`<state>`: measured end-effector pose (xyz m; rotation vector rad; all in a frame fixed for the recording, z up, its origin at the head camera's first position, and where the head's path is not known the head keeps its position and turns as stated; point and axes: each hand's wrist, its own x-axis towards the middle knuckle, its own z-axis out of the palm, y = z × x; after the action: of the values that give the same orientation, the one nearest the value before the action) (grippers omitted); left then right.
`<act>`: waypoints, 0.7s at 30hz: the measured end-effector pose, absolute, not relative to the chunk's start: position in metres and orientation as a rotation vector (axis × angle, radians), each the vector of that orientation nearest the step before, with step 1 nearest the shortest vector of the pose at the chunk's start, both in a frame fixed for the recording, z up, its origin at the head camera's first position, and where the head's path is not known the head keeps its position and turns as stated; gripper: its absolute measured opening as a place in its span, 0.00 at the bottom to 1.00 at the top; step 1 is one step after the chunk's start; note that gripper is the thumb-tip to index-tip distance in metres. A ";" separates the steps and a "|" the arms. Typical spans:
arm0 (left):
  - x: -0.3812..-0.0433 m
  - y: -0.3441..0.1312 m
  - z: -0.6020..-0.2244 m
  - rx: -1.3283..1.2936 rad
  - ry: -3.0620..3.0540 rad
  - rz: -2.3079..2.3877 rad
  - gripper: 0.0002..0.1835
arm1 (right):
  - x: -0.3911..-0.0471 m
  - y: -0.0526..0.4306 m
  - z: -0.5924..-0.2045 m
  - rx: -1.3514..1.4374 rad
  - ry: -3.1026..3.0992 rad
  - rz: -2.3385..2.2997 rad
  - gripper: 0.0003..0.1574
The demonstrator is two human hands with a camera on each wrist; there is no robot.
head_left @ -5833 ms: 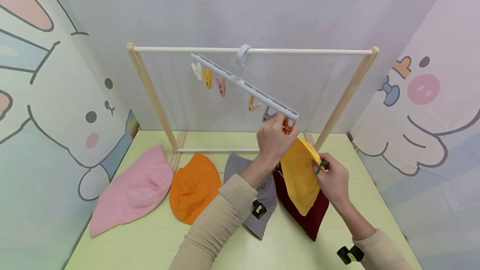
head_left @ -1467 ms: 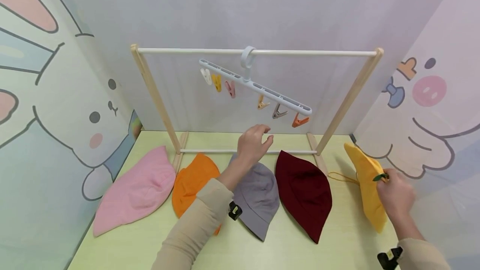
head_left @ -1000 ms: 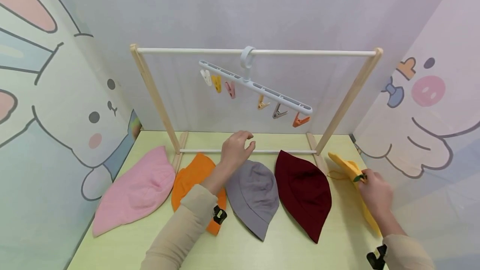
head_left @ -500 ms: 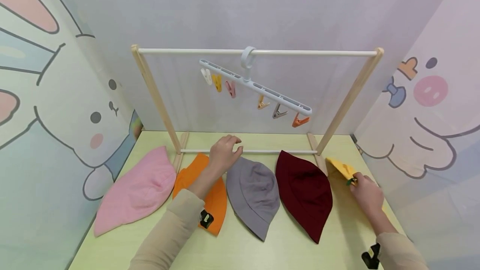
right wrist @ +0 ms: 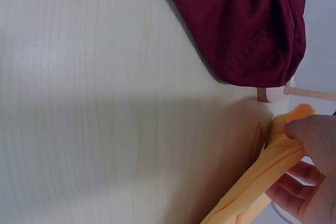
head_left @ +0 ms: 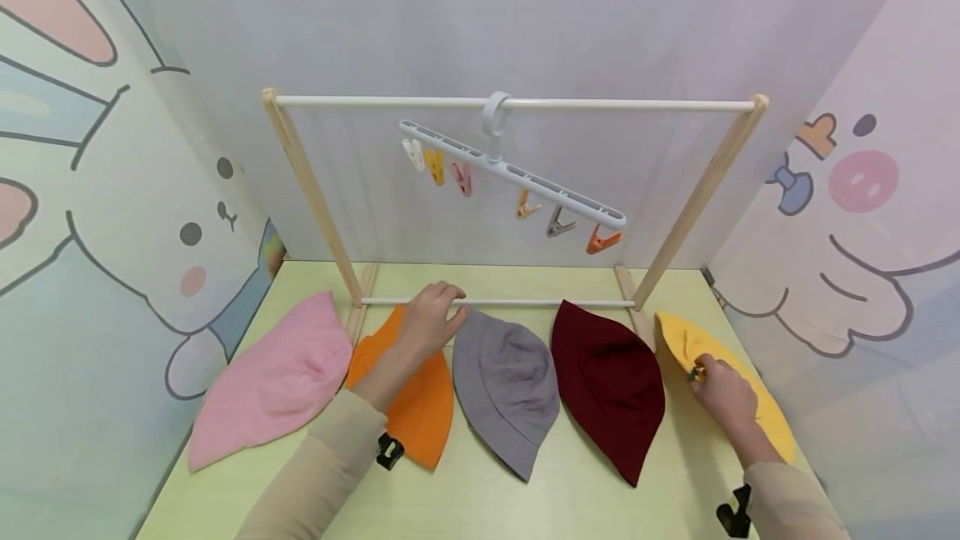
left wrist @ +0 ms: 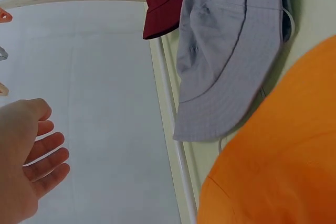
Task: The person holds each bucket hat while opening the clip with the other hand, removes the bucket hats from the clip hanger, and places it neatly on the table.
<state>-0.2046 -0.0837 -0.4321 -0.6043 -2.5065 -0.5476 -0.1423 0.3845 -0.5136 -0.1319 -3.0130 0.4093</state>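
My right hand [head_left: 726, 397] pinches a yellow bucket hat [head_left: 774, 423] near a small green leaf trim [head_left: 696, 373], low over the table's right side. In the right wrist view, thumb and fingers grip the folded yellow cloth, and a cord loop lies beside it. My left hand [head_left: 429, 322], holding nothing, hovers with loosely bent fingers above the orange bucket hat [head_left: 431, 411], partly hiding it. A grey bucket hat [head_left: 510, 382] and a dark red bucket hat [head_left: 607, 394] lie between the hands. At far left lies a pink bucket hat [head_left: 273, 382].
A wooden rack with a white top bar [head_left: 615, 104] stands behind the hats. From it hangs a pale blue hanger [head_left: 525, 182], slanted, bearing several coloured clips such as the orange clip [head_left: 603, 240]. Printed walls close in the sides of the table [head_left: 570, 498].
The yellow hat has gone from beside the orange clip to the table's right side, carried by the right hand. My left hand has left the clip and drifted left and down.
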 end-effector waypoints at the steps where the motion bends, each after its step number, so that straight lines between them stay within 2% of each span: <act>1: -0.204 -0.086 -0.432 -0.607 -2.513 -0.543 0.08 | -0.142 0.385 -0.515 -0.131 -3.026 0.416 0.21; 21: -0.192 -0.136 -0.424 -0.539 -2.635 -0.423 0.09 | -0.137 0.383 -0.535 -0.063 -3.207 0.488 0.26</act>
<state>-0.1918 -0.1364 -0.4236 -0.5392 -2.6346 -0.4225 -0.1375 0.3831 -0.5352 -0.0629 -3.2068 0.4880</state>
